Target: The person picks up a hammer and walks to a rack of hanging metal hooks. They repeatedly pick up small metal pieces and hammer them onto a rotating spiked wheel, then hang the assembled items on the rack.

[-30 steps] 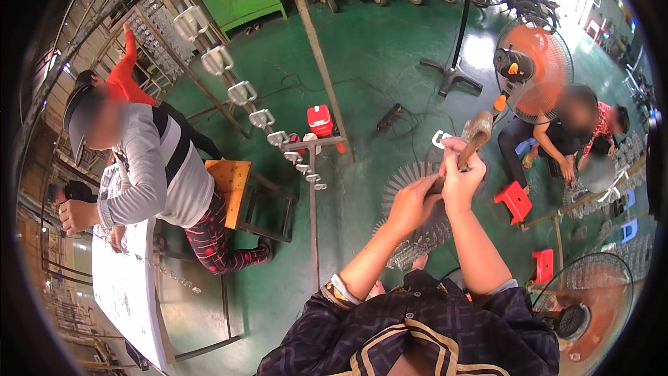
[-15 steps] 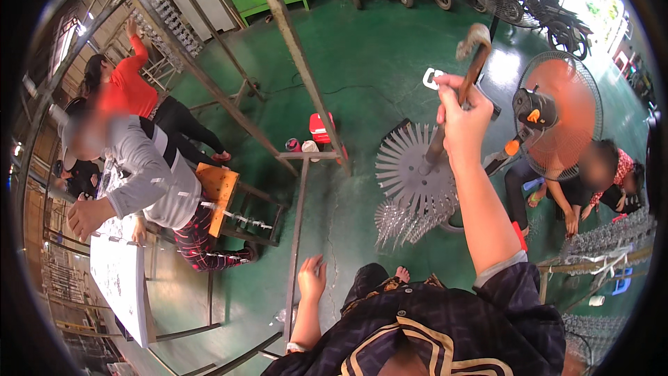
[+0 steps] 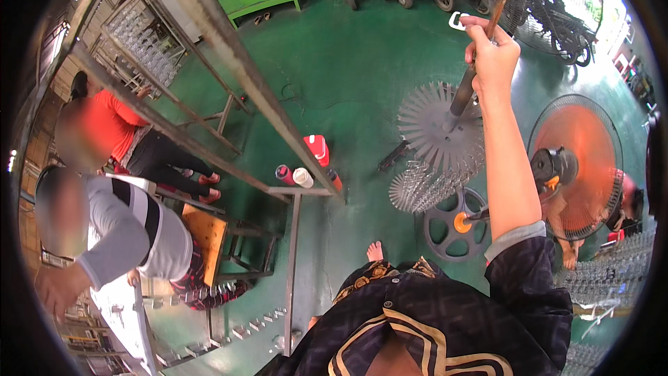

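Note:
My right hand [image 3: 492, 63] is raised at upper right, its fingers wrapped round a rusty metal pole [image 3: 465, 92] with a bent, hooked top. A small white oblong ring [image 3: 458, 21] shows beside the fingertips; how it is held I cannot make out. Below the hand, the pole runs down to a grey disc [image 3: 437, 122] with slots all round its edge. Rows of small shiny metal pieces [image 3: 435, 184] hang below the disc. My left hand does not show. A bit of skin by my shirt's left edge is too small to tell.
A large orange-looking fan [image 3: 584, 160] stands right of my forearm, its spoked base [image 3: 456, 226] near my foot. Metal framing [image 3: 236, 63] crosses on the left. Two people work there beside a wooden stool [image 3: 203, 237]. Bottles [image 3: 303, 177] and a red box [image 3: 316, 150] sit by a post.
My right hand has moved up and farther away along with the pole's top and the white ring. My left hand has dropped out of view. The whole view has shifted.

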Motion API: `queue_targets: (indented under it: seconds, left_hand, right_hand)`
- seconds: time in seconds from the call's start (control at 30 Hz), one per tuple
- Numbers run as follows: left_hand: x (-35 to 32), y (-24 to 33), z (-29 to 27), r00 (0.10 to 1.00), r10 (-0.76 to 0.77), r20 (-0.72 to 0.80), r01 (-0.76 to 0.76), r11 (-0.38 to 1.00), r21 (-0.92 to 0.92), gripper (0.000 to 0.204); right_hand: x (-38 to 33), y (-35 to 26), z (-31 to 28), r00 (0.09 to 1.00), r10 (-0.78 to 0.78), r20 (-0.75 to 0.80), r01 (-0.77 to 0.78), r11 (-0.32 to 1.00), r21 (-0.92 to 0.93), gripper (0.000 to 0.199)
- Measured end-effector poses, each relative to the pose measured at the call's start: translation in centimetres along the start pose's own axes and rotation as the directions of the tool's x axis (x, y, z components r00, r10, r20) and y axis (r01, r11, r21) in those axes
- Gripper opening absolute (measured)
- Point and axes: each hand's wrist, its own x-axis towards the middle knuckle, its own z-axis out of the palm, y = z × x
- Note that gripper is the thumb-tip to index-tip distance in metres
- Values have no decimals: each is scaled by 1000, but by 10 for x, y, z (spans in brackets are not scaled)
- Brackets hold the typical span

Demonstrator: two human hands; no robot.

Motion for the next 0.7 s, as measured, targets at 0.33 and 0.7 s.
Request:
queue_targets:
  seconds: [0.33,0.7]
  left_hand:
    - [108,179,-48,979,-194,71,204,957,-204,33]
    - [215,298,-64,977,-211,39,214,949,-230,33]
  right_hand:
    - [151,109,68,997,42,-62,-40,999,30,10]
    - [272,228,186,983,116,142,-128,989,79,9]
